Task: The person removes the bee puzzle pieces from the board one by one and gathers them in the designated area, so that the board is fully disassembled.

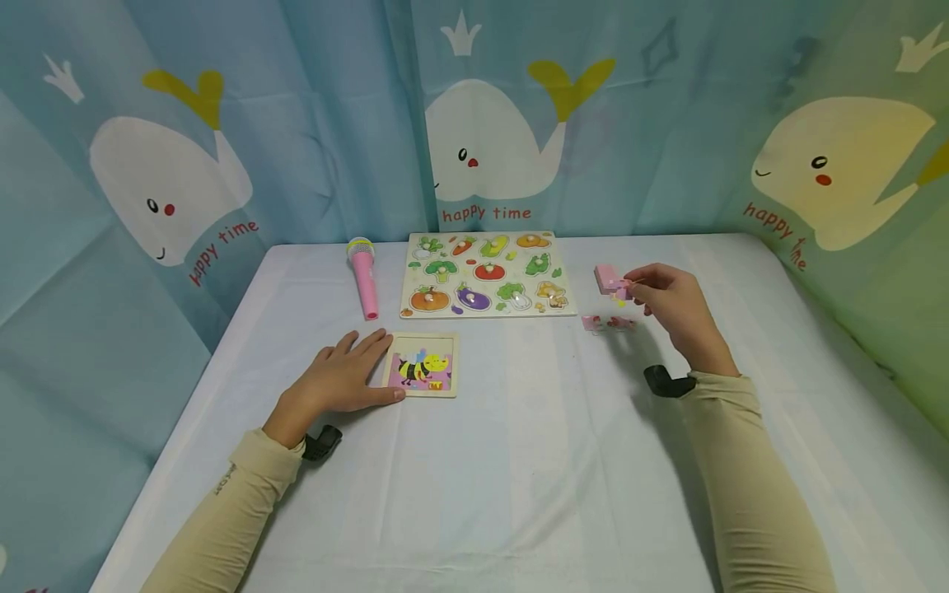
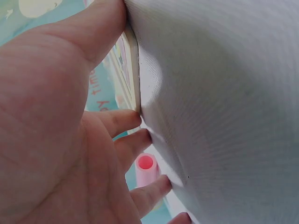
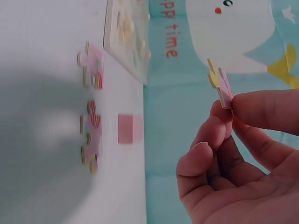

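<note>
The right hand [image 1: 670, 311] pinches a puzzle piece [image 3: 225, 88] between its fingertips; likely light and stiff, it suits an edge hold. The left hand [image 1: 337, 379], fingers spread wide, touches the bee puzzle [image 1: 455, 366] beside them.

A pale blue curtain [image 1: 356, 99] hangs behind the surface [image 1: 460, 494] and along its left side, turning greenish at the right. Printed on it are white whales [image 1: 493, 136] with yellow tails [image 1: 569, 89], small white crowns [image 1: 461, 38] and red "happy time" lettering [image 1: 464, 215]. A lightly creased white cloth [image 1: 519, 445] covers the surface, and soft shadows [image 1: 670, 441] fall across it.
</note>
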`<state>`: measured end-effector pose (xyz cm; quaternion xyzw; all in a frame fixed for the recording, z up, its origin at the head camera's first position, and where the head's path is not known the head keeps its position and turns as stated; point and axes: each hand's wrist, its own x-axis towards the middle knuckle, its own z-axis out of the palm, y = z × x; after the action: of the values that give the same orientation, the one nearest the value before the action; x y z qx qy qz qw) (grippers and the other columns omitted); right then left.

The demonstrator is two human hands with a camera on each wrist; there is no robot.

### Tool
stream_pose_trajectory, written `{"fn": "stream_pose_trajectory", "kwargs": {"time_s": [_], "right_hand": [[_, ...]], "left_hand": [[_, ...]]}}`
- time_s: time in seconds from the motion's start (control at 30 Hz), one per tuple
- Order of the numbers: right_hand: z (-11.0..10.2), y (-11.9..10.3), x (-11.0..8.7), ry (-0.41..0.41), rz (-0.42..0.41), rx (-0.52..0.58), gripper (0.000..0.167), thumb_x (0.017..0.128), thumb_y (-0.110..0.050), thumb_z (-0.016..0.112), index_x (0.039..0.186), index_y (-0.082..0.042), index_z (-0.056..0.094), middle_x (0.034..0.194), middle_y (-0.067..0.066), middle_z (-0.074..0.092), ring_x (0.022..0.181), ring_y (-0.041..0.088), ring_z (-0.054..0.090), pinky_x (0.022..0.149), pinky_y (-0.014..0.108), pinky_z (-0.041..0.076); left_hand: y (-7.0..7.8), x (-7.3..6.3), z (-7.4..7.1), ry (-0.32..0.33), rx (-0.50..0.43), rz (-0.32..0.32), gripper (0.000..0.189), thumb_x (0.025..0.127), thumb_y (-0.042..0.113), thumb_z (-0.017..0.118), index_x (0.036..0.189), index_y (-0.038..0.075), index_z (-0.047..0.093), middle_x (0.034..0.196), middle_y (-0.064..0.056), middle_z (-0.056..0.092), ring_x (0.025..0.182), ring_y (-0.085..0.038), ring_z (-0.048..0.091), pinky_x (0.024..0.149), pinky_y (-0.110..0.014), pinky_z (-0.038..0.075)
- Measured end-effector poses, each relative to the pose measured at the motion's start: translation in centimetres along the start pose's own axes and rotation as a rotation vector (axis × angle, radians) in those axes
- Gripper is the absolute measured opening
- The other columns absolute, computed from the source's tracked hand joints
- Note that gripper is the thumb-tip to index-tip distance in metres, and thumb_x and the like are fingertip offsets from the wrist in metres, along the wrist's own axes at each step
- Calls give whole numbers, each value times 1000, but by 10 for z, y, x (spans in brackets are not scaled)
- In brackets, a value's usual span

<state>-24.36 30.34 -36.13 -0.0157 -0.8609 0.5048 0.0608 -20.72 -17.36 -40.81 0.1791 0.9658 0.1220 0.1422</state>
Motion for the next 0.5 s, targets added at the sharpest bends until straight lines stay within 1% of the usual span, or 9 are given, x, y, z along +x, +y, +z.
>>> {"fn": "stream_pose_trajectory", "kwargs": {"time_s": [0.13,0.27,0.37,0.43,0.5], "right_hand": [[-7,4,1,11,45,-18,38,110,-23,60,134,5,65,107,-3,65,90,16,55,73,22,50],[-15,9,1,15,73,-30,39,110,-23,59,137,5,63,108,-4,65,92,16,57,75,23,51],[-21,13,1,18,97,-46,41,110,-25,59,138,4,62,107,-5,65,96,20,58,78,26,51],[-25,17,1,19,117,-58,42,111,-27,58,139,3,62,107,-6,64,100,25,57,79,28,51],[-30,21,1,18,129,-73,43,111,-28,58,140,3,61,104,-8,64,101,28,55,79,29,51]], "left_hand": [[0,0,0,1,3,1,100,96,61,71,168,3,31,174,-19,25,157,-53,18,119,-76,21],[0,0,0,1,1,1,100,96,61,71,168,3,31,174,-19,25,157,-53,18,119,-75,21],[0,0,0,1,-1,2,100,96,60,71,168,3,31,174,-20,26,157,-53,19,118,-75,21],[0,-1,-1,2,-1,3,100,96,60,71,168,3,31,174,-20,26,156,-53,19,118,-75,21],[1,-1,-1,3,-1,4,100,96,60,71,168,3,31,174,-20,26,156,-53,19,118,-75,21]]}}
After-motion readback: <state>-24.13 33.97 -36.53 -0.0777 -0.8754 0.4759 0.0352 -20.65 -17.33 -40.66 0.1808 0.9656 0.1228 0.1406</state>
